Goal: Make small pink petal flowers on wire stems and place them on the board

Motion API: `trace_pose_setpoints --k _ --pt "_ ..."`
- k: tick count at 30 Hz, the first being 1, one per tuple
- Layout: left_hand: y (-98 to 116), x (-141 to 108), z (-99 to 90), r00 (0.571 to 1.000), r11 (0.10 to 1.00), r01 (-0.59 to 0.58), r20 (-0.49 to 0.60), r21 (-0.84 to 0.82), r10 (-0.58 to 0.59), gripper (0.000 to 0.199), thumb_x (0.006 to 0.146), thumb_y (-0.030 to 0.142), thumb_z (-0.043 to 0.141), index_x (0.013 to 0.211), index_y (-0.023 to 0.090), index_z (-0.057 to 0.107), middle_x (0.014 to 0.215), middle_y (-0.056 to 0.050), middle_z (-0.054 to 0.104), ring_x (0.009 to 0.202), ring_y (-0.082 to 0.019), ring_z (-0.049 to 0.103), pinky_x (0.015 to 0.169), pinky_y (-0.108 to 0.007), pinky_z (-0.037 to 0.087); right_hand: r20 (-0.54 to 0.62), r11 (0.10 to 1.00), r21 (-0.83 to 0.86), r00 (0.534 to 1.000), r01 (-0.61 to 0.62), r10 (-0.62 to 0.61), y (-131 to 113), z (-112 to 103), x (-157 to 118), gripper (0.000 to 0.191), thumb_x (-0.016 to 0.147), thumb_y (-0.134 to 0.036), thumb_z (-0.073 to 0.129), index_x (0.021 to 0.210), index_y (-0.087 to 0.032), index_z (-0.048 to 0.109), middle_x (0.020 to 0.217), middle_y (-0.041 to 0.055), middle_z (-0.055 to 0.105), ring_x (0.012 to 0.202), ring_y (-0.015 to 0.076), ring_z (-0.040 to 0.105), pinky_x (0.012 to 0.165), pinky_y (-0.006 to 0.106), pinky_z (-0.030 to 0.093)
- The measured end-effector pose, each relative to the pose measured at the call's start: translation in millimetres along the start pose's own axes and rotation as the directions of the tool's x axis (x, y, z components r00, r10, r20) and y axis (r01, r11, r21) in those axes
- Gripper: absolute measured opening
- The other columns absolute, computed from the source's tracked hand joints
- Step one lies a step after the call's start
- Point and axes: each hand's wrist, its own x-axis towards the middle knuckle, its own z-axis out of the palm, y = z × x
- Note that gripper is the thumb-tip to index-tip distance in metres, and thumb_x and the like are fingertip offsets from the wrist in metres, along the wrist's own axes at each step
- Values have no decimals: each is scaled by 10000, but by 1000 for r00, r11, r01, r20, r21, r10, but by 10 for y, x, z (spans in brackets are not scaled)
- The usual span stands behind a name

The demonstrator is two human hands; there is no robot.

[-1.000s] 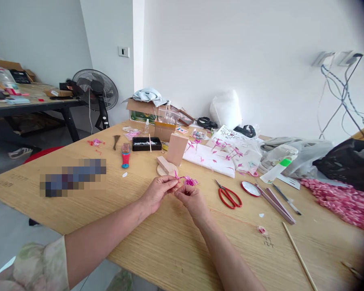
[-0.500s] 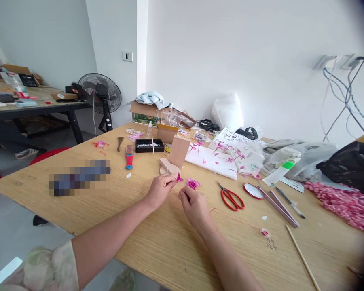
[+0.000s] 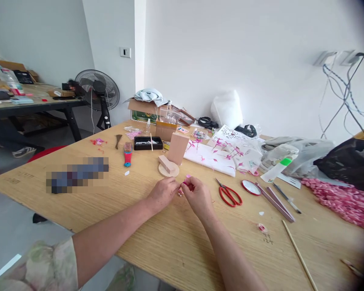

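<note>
Over the middle of the table, my left hand (image 3: 166, 191) and my right hand (image 3: 198, 198) meet at the fingertips, both closed in a pinch. Between them a small magenta artificial flower (image 3: 185, 183) is pinched, mostly hidden by the fingers. Pale pink bits show below the fingertips. Just beyond the left hand, a round wooden disc (image 3: 174, 172) bears a small wooden block (image 3: 167, 164), with an upright wooden board (image 3: 178, 148) behind it. To the right of my right hand lie red-handled scissors (image 3: 229, 195).
Pink flower sprigs lie on a white foam slab (image 3: 209, 161) farther back. A red-rimmed round mirror (image 3: 251, 187), tweezers (image 3: 275, 203), a thread spool (image 3: 262, 228) and a thin stick (image 3: 299, 254) are at right. A brush (image 3: 128, 154) and a black tray (image 3: 148, 143) stand at left.
My hands have come together; before, they were slightly apart, with magenta petals at the left fingertips and a pink flower by the right hand. The flower is now mostly covered.
</note>
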Motion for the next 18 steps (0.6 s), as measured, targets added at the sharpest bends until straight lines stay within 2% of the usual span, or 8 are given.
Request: trace_pose_setpoints --k 6,12,18 --pt "-31 -1 32 1000 1000 -6 11 -5 6 265 830 235 386 737 173 626 664 -45 537 658 -158 491 611 -257 365 -4 996 -82 999 34 -34 16 2 2 128 714 -253 452 609 -189 488 582 0 516 566 127 459 526 226 316" --pt "-33 1 29 1000 999 -5 9 -31 5 267 825 255 398 720 179 631 659 -38 536 666 -160 492 624 -256 361 -8 982 -184 999 46 -49 -13 17 -7 111 720 -240 443 633 -190 491 646 16 540 577 127 467 538 230 318" --pt "-6 18 -38 997 991 66 -20 -114 -69 285 828 291 396 747 189 649 652 -32 537 644 -152 490 615 -248 357 48 997 -81 999 2 2 -25 -133 -15 217 767 -356 419 702 -180 529 548 0 524 522 126 467 496 221 302"
